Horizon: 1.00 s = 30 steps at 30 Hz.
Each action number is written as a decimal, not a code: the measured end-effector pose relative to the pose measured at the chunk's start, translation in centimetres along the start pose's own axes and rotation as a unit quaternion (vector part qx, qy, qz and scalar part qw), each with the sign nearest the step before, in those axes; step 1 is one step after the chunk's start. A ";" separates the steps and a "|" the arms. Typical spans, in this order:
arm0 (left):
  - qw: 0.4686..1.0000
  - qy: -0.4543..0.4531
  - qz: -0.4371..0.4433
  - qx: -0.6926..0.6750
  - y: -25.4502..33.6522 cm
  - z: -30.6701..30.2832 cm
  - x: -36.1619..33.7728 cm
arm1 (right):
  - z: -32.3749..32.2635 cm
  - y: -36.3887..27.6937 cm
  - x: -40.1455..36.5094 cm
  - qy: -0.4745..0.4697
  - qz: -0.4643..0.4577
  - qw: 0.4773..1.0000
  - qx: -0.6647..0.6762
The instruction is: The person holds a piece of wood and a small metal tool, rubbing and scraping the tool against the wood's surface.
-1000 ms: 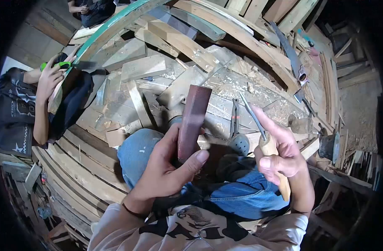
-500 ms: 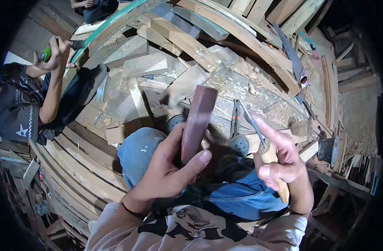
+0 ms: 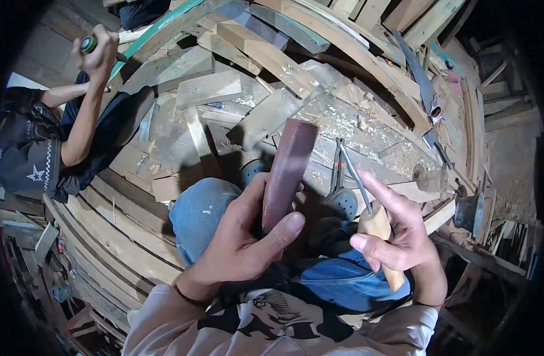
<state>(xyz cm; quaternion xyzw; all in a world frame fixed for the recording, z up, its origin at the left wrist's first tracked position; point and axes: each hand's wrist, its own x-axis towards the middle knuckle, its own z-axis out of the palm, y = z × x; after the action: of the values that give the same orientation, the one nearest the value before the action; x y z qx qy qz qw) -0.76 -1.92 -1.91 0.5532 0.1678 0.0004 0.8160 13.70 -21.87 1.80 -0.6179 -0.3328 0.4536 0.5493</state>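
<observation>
My left hand (image 3: 242, 237) is wrapped round a dark reddish-brown sharpening stone (image 3: 288, 172), a long block tilted upward, with the thumb along its lower side. In my right hand (image 3: 399, 231) is a slim chisel (image 3: 377, 224) with a pale wooden handle. Its thin metal shaft points up and left, and my index finger stretches out beside the shaft. The chisel and the stone are apart. Behind the chisel's shaft, a pair of pliers (image 3: 337, 163) lies by my grey clog (image 3: 343, 203).
At left, a co-worker's hand (image 3: 100, 56) grips a green-handled tool near a green-edged curved beam (image 3: 165, 24). A handsaw (image 3: 420, 77) lies at upper right. Wood offcuts (image 3: 209, 89) and shavings cover the floor ahead. Curved planks (image 3: 123, 231) run along the left.
My right hand has shifted slightly left, tilting the chisel a little. The stone has moved slightly right in view. The co-worker's hand with the green-handled tool has risen to the right.
</observation>
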 end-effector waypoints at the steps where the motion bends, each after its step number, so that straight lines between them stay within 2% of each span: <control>1: 1.000 0.001 0.004 0.002 0.1 0.0 0.1 | 0.1 0.0 0.1 0.020 0.012 1.000 0.000; 4: 1.000 0.005 0.012 0.005 -0.1 0.0 0.1 | -0.1 0.5 -0.2 0.038 0.016 0.999 -0.010; 6: 1.000 0.007 0.015 0.005 -0.1 0.0 0.1 | -0.2 0.4 -0.3 0.027 0.054 0.998 -0.006; 16: 1.000 0.017 0.003 0.006 0.1 0.2 0.1 | 0.0 0.1 0.3 0.015 0.029 0.997 -0.075; 20: 1.000 0.005 -0.004 -0.011 0.6 0.1 -0.2 | 0.1 -0.3 0.9 0.025 0.064 0.996 -0.054; 22: 0.999 0.018 0.027 -0.007 -0.1 0.0 -0.4 | 0.0 -0.3 1.3 0.026 0.092 0.995 -0.030; 24: 0.995 0.093 0.019 0.006 0.3 0.8 -0.6 | -0.5 -0.2 1.3 0.062 0.116 0.991 -0.001; 25: 0.993 0.112 0.034 0.013 -0.2 0.5 -0.7 | -1.0 1.7 2.4 0.060 -0.080 0.990 -0.097; 26: 0.991 0.121 0.051 0.021 -1.1 -0.2 -0.5 | -1.2 1.7 2.8 0.081 -0.100 0.988 -0.087; 27: 0.991 0.123 0.042 0.009 -1.8 -1.6 -0.7 | -1.4 6.6 6.6 0.233 -0.447 0.831 -0.236; 28: 0.991 0.127 0.031 0.001 -2.4 -3.3 -0.5 | -1.9 1.5 4.0 0.086 -0.063 0.982 -0.158; 29: 0.995 0.029 0.092 0.007 -2.9 -5.3 1.2 | -2.1 6.0 6.9 0.188 -0.293 0.906 -0.242; 30: 0.986 -0.063 0.152 0.005 -3.5 -6.9 3.4 | -1.9 3.9 5.5 0.176 -0.213 0.927 -0.252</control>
<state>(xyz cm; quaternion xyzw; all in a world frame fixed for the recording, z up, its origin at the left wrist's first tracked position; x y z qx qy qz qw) -0.14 3.58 -8.31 0.5749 0.0303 0.0890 0.8128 17.16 -18.32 -3.13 -0.7204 -0.4583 0.1112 0.5086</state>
